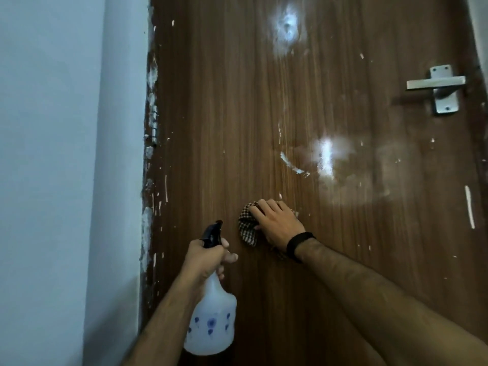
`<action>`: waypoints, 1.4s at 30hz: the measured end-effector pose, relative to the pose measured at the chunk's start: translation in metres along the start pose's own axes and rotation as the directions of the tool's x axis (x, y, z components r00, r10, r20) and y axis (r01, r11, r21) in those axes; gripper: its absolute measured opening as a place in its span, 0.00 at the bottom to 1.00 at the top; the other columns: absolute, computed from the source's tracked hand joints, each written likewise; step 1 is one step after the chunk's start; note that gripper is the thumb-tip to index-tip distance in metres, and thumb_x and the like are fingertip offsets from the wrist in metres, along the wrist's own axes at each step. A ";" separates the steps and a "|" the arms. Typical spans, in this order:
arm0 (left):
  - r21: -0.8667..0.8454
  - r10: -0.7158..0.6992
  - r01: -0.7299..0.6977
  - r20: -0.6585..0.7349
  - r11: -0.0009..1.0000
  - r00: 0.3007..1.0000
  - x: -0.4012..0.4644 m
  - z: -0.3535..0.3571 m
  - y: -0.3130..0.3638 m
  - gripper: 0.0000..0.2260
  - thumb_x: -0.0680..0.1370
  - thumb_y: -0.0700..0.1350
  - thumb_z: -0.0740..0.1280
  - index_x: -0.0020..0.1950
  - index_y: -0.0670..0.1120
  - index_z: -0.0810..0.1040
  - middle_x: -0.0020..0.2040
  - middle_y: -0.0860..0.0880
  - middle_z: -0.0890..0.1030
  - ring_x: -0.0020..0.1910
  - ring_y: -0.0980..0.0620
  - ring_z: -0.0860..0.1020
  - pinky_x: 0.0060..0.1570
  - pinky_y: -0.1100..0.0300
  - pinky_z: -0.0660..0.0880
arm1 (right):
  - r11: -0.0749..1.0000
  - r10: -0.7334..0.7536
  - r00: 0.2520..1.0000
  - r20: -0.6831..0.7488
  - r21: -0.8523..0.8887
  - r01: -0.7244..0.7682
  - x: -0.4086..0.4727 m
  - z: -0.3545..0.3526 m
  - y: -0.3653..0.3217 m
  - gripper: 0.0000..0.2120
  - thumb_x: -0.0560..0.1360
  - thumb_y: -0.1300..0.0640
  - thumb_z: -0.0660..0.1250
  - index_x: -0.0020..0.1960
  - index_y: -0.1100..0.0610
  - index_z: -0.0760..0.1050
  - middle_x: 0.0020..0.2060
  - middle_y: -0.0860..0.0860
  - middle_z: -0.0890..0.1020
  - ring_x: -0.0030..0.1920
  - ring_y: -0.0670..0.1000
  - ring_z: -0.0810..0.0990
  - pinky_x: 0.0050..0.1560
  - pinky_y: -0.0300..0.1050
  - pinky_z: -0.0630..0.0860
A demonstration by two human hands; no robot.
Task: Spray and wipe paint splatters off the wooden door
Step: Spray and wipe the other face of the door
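— What's in front of you?

— The door (pixel 237 114), brown wood, filling most of what I see, with the pale wall (pixel 52 154) on the left. A metal handle (pixel 438 87) sits far right. White paint is scattered over the wood: a thick crust down the left edge (pixel 150 128), a smeared patch (pixel 287 25) up top, a curved streak (pixel 291 165) mid-door beside a bright wet-looking glare, and a long drip (pixel 469 207) at the right

— And your hands?

— My right hand (pixel 277 223) lies flat on the cloth (pixel 248 228), fingers fairly straight, pressing it to the wood; the checked fabric bunches out on its left. My left hand (pixel 206 260) is wrapped round the neck of the bottle (pixel 211 313), nozzle aimed up at the door, just left of and below the cloth

— Which mark would you go for?

— I judge the curved streak. It lies above the cloth and a little to the right, with a small fleck (pixel 280 196) just above my fingertips between them. The streak slants from upper left to lower right, so a stroke along that line should cover it

— Which hand is nearer?

— The right, with the cloth, clearly. The bottle sits lower and further left, so a spray there would have to angle up and right past my wiping hand
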State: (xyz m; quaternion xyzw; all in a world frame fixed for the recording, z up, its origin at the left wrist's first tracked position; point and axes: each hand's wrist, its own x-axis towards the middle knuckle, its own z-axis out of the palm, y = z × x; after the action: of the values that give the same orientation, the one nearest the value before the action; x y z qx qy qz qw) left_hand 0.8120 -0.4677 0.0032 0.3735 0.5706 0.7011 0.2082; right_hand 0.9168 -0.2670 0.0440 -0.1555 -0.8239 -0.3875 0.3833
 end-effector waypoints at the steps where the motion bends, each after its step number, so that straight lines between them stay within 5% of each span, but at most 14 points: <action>1: 0.012 0.009 -0.009 0.018 1.000 1.000 -0.001 0.006 0.002 0.12 0.72 0.30 0.72 0.53 0.41 0.80 0.39 0.45 0.80 0.26 0.54 0.73 0.29 0.58 0.73 | 1.000 0.024 0.999 -0.038 0.004 -0.024 0.002 -0.004 0.013 0.22 0.80 0.51 0.64 0.72 0.55 0.65 0.65 0.56 0.72 0.61 0.59 0.73 0.60 0.54 0.71; 3: 0.023 0.019 -0.021 0.058 1.000 0.998 0.000 0.022 0.007 0.12 0.72 0.29 0.72 0.52 0.41 0.80 0.39 0.45 0.80 0.25 0.55 0.72 0.28 0.59 0.73 | 0.982 0.185 0.976 -0.112 0.047 -0.181 0.016 -0.018 0.049 0.22 0.80 0.51 0.64 0.71 0.56 0.65 0.64 0.56 0.72 0.60 0.59 0.73 0.59 0.55 0.72; 6: 0.052 0.037 -0.043 0.109 0.998 0.993 0.006 0.051 0.022 0.11 0.73 0.30 0.72 0.52 0.41 0.79 0.37 0.46 0.79 0.25 0.55 0.73 0.28 0.60 0.73 | 0.874 0.486 0.846 -0.220 0.132 -0.468 0.039 -0.045 0.110 0.22 0.80 0.48 0.62 0.71 0.56 0.64 0.64 0.56 0.71 0.62 0.58 0.71 0.61 0.57 0.71; 8: 0.044 0.064 -0.069 0.113 0.997 0.992 0.015 0.071 0.037 0.11 0.73 0.30 0.72 0.51 0.41 0.79 0.36 0.46 0.79 0.24 0.55 0.72 0.27 0.60 0.73 | 0.837 0.546 0.790 -0.279 0.136 -0.530 0.044 -0.051 0.131 0.21 0.80 0.47 0.63 0.69 0.56 0.66 0.62 0.56 0.71 0.60 0.58 0.71 0.60 0.57 0.71; 13: -0.018 0.149 -0.148 0.138 0.989 0.979 0.021 0.106 0.057 0.10 0.73 0.30 0.73 0.47 0.43 0.79 0.35 0.47 0.79 0.24 0.54 0.71 0.26 0.60 0.72 | 0.990 0.126 0.962 -0.243 -0.035 -0.139 0.001 -0.019 0.112 0.19 0.79 0.49 0.64 0.67 0.54 0.69 0.60 0.55 0.73 0.57 0.58 0.74 0.56 0.56 0.72; 16: -0.023 0.142 -0.140 0.148 0.990 0.979 0.025 0.117 0.056 0.09 0.72 0.31 0.73 0.47 0.43 0.80 0.31 0.48 0.79 0.24 0.54 0.72 0.28 0.58 0.71 | 0.969 -0.244 0.955 -0.166 -0.089 0.232 -0.023 -0.007 0.102 0.22 0.73 0.52 0.70 0.66 0.53 0.71 0.59 0.55 0.76 0.54 0.57 0.75 0.52 0.53 0.73; 18: -0.028 0.110 -0.107 0.156 0.994 0.982 0.027 0.124 0.054 0.09 0.72 0.31 0.73 0.47 0.43 0.80 0.30 0.48 0.79 0.24 0.54 0.71 0.28 0.58 0.71 | 0.940 -0.335 0.932 -0.137 -0.117 0.320 -0.037 -0.010 0.109 0.24 0.72 0.54 0.70 0.67 0.53 0.72 0.58 0.55 0.77 0.54 0.57 0.74 0.51 0.52 0.73; 20: -0.026 0.069 -0.065 0.201 0.998 0.977 0.027 0.139 0.049 0.09 0.72 0.30 0.73 0.46 0.43 0.79 0.29 0.48 0.77 0.23 0.53 0.70 0.27 0.59 0.70 | 0.975 -0.216 0.960 -0.180 -0.092 0.202 -0.052 -0.022 0.131 0.21 0.74 0.54 0.68 0.66 0.54 0.73 0.58 0.56 0.76 0.53 0.58 0.74 0.49 0.53 0.72; 22: -0.024 0.069 -0.065 0.234 0.998 0.970 0.025 0.152 0.046 0.09 0.72 0.30 0.73 0.44 0.43 0.78 0.29 0.47 0.76 0.23 0.53 0.68 0.27 0.59 0.70 | 0.998 0.054 0.960 -0.274 -0.002 -0.057 -0.064 -0.035 0.160 0.18 0.76 0.53 0.68 0.64 0.54 0.74 0.56 0.56 0.76 0.51 0.59 0.74 0.48 0.55 0.73; 25: 0.017 0.077 -0.086 0.313 0.996 0.947 0.022 0.182 0.044 0.09 0.72 0.30 0.73 0.45 0.42 0.78 0.34 0.45 0.77 0.22 0.53 0.68 0.27 0.59 0.70 | 0.858 0.502 0.767 -0.399 0.114 -0.502 -0.097 -0.054 0.213 0.15 0.77 0.51 0.66 0.62 0.55 0.73 0.54 0.57 0.76 0.51 0.59 0.74 0.49 0.55 0.74; 27: 0.056 0.071 -0.100 0.380 0.993 0.922 0.016 0.203 0.039 0.09 0.72 0.30 0.73 0.45 0.42 0.78 0.36 0.45 0.77 0.22 0.53 0.68 0.25 0.60 0.70 | 0.756 0.634 0.665 -0.395 0.136 -0.640 -0.138 -0.056 0.233 0.16 0.79 0.50 0.64 0.63 0.56 0.71 0.54 0.58 0.75 0.50 0.58 0.73 0.48 0.53 0.73; 33: 0.158 -0.012 -0.076 0.493 0.985 0.870 0.004 0.255 0.023 0.12 0.71 0.28 0.71 0.41 0.44 0.75 0.37 0.43 0.75 0.22 0.54 0.68 0.24 0.62 0.69 | 0.946 0.309 0.943 -0.124 -0.064 -0.318 -0.273 -0.027 0.218 0.19 0.79 0.53 0.66 0.67 0.58 0.70 0.54 0.58 0.75 0.48 0.58 0.75 0.45 0.53 0.76; 38: 0.099 0.018 -0.088 0.555 0.991 0.832 -0.003 0.291 0.030 0.11 0.71 0.29 0.72 0.43 0.44 0.76 0.36 0.44 0.75 0.23 0.54 0.68 0.26 0.61 0.70 | 0.903 0.362 0.903 -0.230 -0.153 -0.401 -0.243 -0.048 0.242 0.17 0.80 0.50 0.62 0.65 0.56 0.70 0.54 0.56 0.76 0.50 0.55 0.72 0.50 0.53 0.74; 42: -0.004 0.083 -0.097 0.555 0.995 0.828 -0.007 0.312 0.041 0.10 0.73 0.30 0.72 0.44 0.43 0.77 0.30 0.49 0.78 0.22 0.55 0.67 0.26 0.61 0.69 | 0.774 0.595 0.735 -0.327 -0.014 -0.633 -0.155 -0.092 0.292 0.14 0.81 0.50 0.62 0.62 0.56 0.71 0.56 0.55 0.74 0.53 0.56 0.71 0.54 0.52 0.71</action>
State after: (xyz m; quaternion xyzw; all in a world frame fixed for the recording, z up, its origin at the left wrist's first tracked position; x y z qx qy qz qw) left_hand 1.0594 -0.2823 0.0627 0.5893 0.4760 0.5650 0.3269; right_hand 1.2275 -0.1405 0.1166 -0.3810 -0.6311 -0.3087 0.6010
